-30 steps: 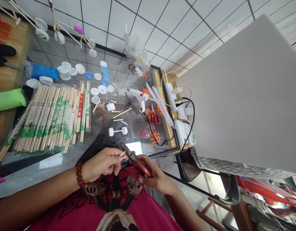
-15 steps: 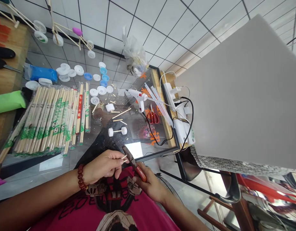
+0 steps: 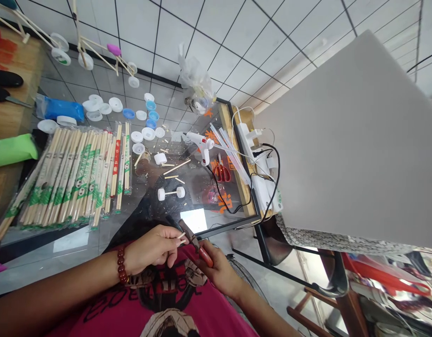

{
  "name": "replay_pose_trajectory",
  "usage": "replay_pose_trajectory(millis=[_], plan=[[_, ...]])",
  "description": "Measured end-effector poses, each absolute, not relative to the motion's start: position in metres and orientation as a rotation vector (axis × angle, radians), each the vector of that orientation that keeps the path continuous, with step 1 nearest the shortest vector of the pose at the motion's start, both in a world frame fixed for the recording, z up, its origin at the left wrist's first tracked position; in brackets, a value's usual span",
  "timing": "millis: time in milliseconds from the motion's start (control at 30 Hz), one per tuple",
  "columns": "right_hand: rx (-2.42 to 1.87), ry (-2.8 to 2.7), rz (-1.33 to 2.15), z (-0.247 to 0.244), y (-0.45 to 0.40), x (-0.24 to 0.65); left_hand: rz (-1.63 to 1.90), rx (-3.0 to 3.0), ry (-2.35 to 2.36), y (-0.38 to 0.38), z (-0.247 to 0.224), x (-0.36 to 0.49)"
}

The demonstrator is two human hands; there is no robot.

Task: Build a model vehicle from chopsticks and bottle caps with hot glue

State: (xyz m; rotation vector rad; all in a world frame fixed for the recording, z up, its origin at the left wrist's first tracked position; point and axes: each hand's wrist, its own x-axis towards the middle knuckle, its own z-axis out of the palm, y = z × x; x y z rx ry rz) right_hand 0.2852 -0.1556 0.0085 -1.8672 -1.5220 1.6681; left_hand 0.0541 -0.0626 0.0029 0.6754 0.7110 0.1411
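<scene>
Red-handled pliers in the right hand, fingers wrapped round the handles, head pointing away from the body. Position: near side of the glue gun, well apart from it, by the edge of the glass counter. Left hand, also near side of the glue gun and further left, pinches stick pieces between thumb and fingers; two pale ends poke out toward the pliers. Pinch is probably set back so the ends stay exposed and skin stays off the metal. Ends sit just beside the pliers head; can't tell if they touch, or how far the jaws are parted.

Left of the glue gun: wrapped chopsticks side by side in a row, likely for easy picking. Between those and the glue gun: bottle caps, loose. Nearer the person than the glue gun: loose sticks, then a wheeled axle, apparently parked clear of the hands. Scissors lie near side and right of the glue gun, within right-hand reach by the look of it.

Versus 1.0 s ago: both hands are slightly closer to the body, right hand further left, pliers lower. Left pinch unchanged. Glue gun and axle haven't moved on the glass; view shifts slightly.
</scene>
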Motion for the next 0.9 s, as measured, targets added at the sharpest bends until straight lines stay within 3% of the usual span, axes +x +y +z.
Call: replay_pose_trajectory(millis=[200, 333, 433, 900], plan=[[-1.645, -1.047, 1.902, 0.019, -0.144, 0.292, 0.178, 0.651, 0.568, -0.055, 0.005, 0.048], [-2.012, -1.44, 1.167, 0.023, -0.116, 0.305, 0.311, 0.598, 0.599, -0.05, 0.005, 0.045], [-2.196, -1.653, 0.832, 0.016, -0.095, 0.312, 0.357, 0.596, 0.631, -0.048, 0.004, 0.045], [-2.034, -1.827, 0.235, -0.041, -0.061, 0.295, 0.435, 0.463, 0.62, -0.045, -0.003, 0.046]])
